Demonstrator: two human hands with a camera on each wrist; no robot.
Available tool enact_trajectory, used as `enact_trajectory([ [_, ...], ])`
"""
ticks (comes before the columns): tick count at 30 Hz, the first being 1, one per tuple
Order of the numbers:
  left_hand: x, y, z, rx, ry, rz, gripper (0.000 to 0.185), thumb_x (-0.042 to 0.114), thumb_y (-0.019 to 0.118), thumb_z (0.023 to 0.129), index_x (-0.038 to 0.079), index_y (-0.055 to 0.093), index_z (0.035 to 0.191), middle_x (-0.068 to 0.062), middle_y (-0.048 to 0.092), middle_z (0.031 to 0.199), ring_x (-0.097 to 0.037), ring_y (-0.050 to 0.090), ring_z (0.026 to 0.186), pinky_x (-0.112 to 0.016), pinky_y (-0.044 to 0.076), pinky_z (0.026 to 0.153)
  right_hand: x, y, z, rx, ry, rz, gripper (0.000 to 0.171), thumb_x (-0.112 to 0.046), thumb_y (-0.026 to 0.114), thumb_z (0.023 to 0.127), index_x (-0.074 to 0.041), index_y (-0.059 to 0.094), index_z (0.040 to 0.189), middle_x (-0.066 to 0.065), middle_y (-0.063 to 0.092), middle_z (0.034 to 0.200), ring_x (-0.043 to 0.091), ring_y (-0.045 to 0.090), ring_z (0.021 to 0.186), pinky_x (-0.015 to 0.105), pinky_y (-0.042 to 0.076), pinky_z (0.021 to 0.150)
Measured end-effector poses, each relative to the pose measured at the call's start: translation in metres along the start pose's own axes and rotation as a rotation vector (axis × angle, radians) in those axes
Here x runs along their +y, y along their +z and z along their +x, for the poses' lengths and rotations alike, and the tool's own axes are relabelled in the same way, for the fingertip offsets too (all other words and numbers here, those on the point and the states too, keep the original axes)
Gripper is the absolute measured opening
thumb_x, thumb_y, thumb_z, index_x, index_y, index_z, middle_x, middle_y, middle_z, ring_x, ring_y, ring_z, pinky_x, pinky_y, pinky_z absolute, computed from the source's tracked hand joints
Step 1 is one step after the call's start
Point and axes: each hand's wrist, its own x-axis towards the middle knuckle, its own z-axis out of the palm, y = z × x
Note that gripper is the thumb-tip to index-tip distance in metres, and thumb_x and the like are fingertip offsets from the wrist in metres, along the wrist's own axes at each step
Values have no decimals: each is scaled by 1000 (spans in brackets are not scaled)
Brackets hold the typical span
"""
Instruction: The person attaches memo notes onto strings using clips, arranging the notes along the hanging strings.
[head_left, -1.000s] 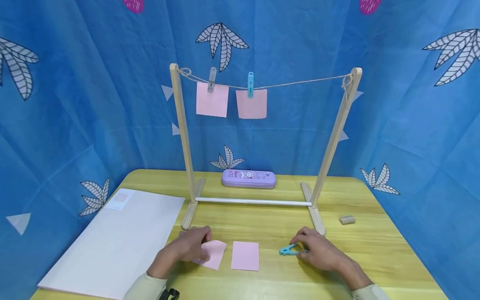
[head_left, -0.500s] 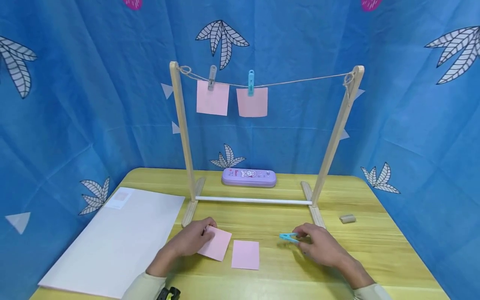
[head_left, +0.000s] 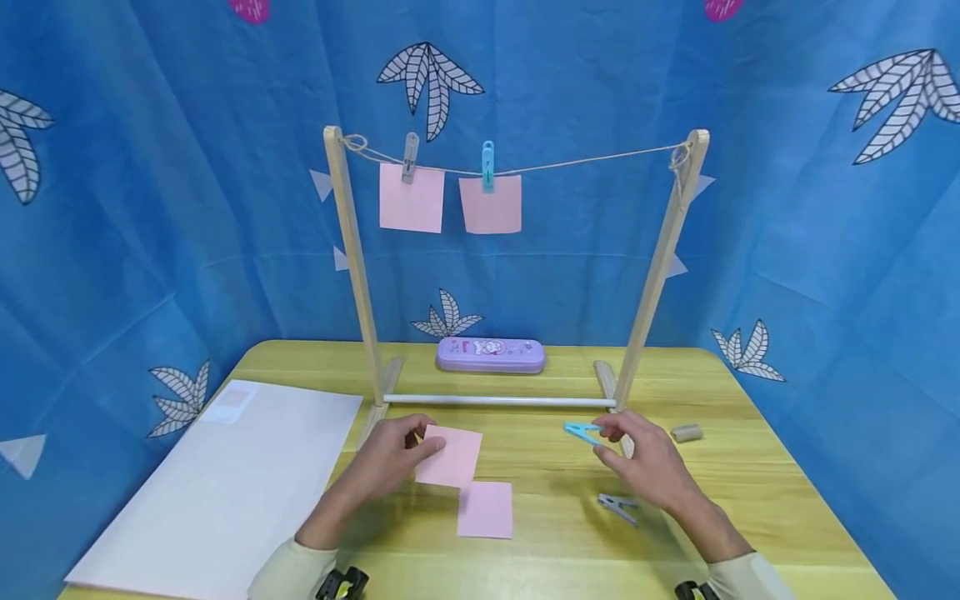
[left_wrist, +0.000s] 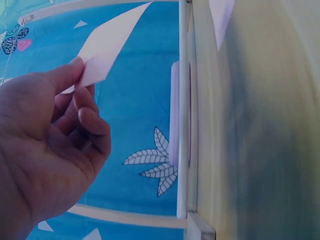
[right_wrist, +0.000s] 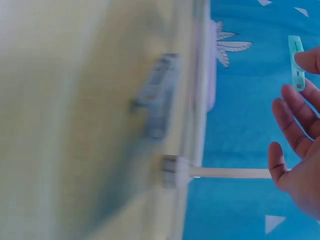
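My left hand [head_left: 395, 457] pinches a square pink paper [head_left: 454, 457] by its left edge, raised above the table; in the left wrist view the paper [left_wrist: 111, 46] sits between thumb and fingers. The right hand [head_left: 647, 460] holds a light blue clothespin [head_left: 582, 431] by its handle ends, lifted off the tabletop. In the right wrist view the thumb lies against that clothespin [right_wrist: 295, 62]. A second pink paper [head_left: 485, 511] lies flat on the table. Below the right hand lies a grey clothespin [head_left: 618, 507].
A wooden frame [head_left: 352, 250] carries a string [head_left: 577, 161] with two pink papers clipped on by a grey clothespin [head_left: 409, 158] and a blue one [head_left: 487, 167]. Behind its crossbar is a purple case [head_left: 491, 356]. A large white sheet [head_left: 225, 492] lies left, a small beige piece [head_left: 686, 432] right.
Both hands have risen off the table and moved forward, the left with the pink paper, shifting rightward, the right with the blue clothespin. The grey clothespin below the right hand now shows.
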Motion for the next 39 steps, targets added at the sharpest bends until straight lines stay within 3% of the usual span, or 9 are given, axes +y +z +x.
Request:
enact_trajectory([
  [5,8,2,6,40,-14,-33,21,26,68,90,12,68,106,4,47,62,-5,38,53,-21,33,49,-5,-14,14,30,11,2,30,-14,73,82,-15,67,111,-2,64,90,12,57,77,28,40,62],
  [11,19,3,13,70,-12,-42,22,17,67,91,11,67,113,3,55,69,-10,47,60,-23,41,54,-13,-30,30,46,20,27,28,-14,70,86,-14,67,114,1,64,91,14,57,78,25,36,56],
  [15,27,1,18,116,-12,-37,24,17,67,91,11,66,113,2,55,72,-12,49,64,-24,43,58,-20,-41,44,82,-23,27,27,-14,69,87,-14,68,114,1,66,93,19,60,81,25,37,57],
  [24,40,-2,31,167,3,-78,17,22,66,91,16,64,107,1,56,81,-14,52,73,-25,45,66,-38,-63,70,161,-102,39,28,-13,71,85,-14,69,113,4,68,96,14,59,80,24,37,51],
  [32,46,0,40,206,9,-147,16,18,66,91,13,63,106,-2,54,80,-16,51,73,-24,44,65,-54,-77,87,227,-139,71,27,-11,71,85,-12,69,113,2,63,93,12,56,82,32,43,77],
  [39,51,0,49,205,10,-180,11,21,65,92,11,61,93,-4,53,77,-17,49,69,-25,43,60,-57,-95,109,217,-145,71,29,-12,71,87,-9,68,115,7,61,97,18,59,82,35,42,78],
])
